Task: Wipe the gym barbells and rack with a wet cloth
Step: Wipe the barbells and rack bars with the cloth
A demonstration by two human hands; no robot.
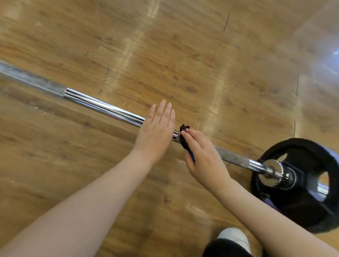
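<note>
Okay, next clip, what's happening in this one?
A person is wiping a barbell that lies on a wooden floor. The right hand presses a dark cloth onto the shaft, while the left hand lies flat over the bar beside it. A black weight plate sits on the bar's right end.
</note>
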